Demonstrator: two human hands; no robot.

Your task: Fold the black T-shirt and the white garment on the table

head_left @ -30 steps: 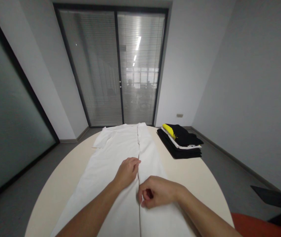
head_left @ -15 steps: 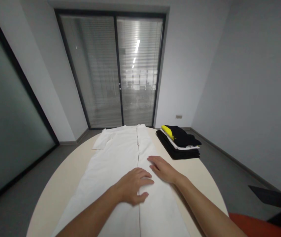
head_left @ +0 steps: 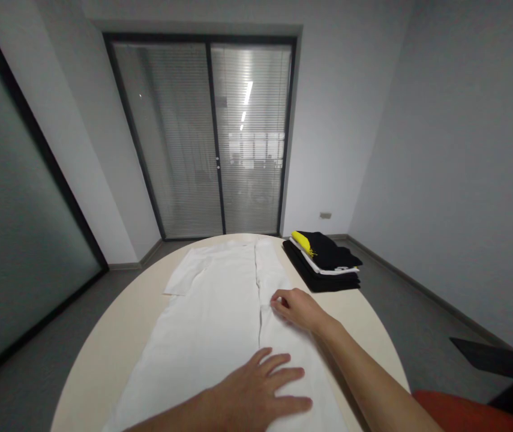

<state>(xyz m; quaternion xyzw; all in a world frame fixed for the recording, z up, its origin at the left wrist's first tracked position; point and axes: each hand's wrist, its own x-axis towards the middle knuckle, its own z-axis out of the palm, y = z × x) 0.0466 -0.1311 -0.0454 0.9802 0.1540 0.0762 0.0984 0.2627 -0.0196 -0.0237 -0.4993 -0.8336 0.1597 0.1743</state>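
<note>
A white short-sleeved shirt (head_left: pixel 211 324) lies spread over the round table, its right side folded in so that a long edge runs down the middle. One sleeve sticks out at the far left. My left hand (head_left: pixel 263 393) is over the near part of the folded strip, palm down with fingers spread. Farther up, my right hand (head_left: pixel 296 307) pinches the cloth of that strip between thumb and fingers; small creases show there. The near end of the shirt is out of frame.
A stack of folded black and white clothes (head_left: pixel 323 264) with a yellow piece sits at the table's (head_left: pixel 92 348) far right. A red seat (head_left: pixel 458 411) and a black chair part (head_left: pixel 499 360) are at lower right. Glass doors (head_left: pixel 220 138) stand beyond.
The shirt has shifted a little toward me at its far end. My left hand has come nearer and its fingers have spread wider. My right hand's fingers have closed into a pinch.
</note>
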